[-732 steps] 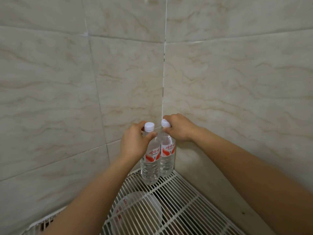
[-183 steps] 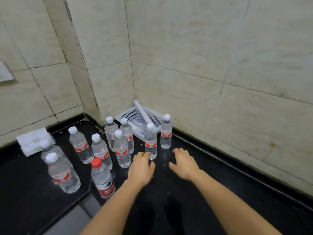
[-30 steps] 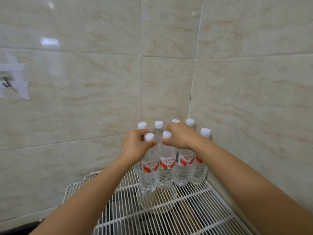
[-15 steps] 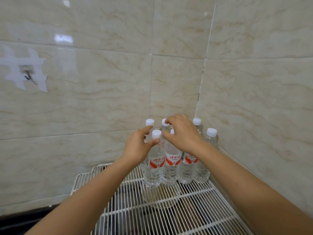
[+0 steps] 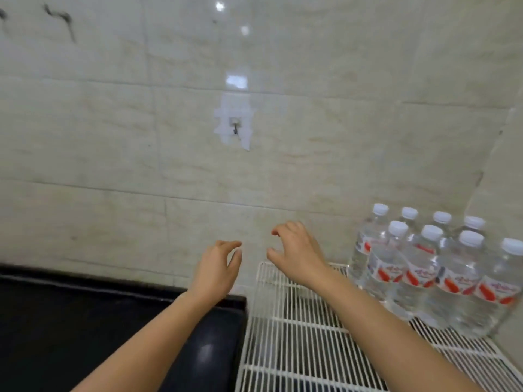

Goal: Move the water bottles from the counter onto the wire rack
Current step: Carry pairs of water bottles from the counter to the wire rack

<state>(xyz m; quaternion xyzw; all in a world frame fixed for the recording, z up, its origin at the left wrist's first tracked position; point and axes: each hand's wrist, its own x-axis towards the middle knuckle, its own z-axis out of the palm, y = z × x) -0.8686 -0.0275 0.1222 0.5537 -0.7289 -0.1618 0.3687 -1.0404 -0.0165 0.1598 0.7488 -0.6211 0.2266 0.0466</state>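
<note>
Several clear water bottles (image 5: pixel 418 267) with white caps and red-and-white labels stand packed together in the back right corner of the white wire rack (image 5: pixel 294 329). My left hand (image 5: pixel 218 271) hovers empty over the black counter's right end, fingers loosely curled and apart. My right hand (image 5: pixel 297 254) hangs empty above the rack's back left corner, fingers spread, well to the left of the bottles. Neither hand touches a bottle.
The black counter (image 5: pixel 85 321) runs along the lower left, its edge meeting the rack. Beige tiled walls close off the back and the right. A small hook on a white patch (image 5: pixel 234 127) is stuck to the back wall above my hands.
Both hands have let go of the two front bottles and drawn back to the left. The view has swung left, so the bottles now sit at the right edge.
</note>
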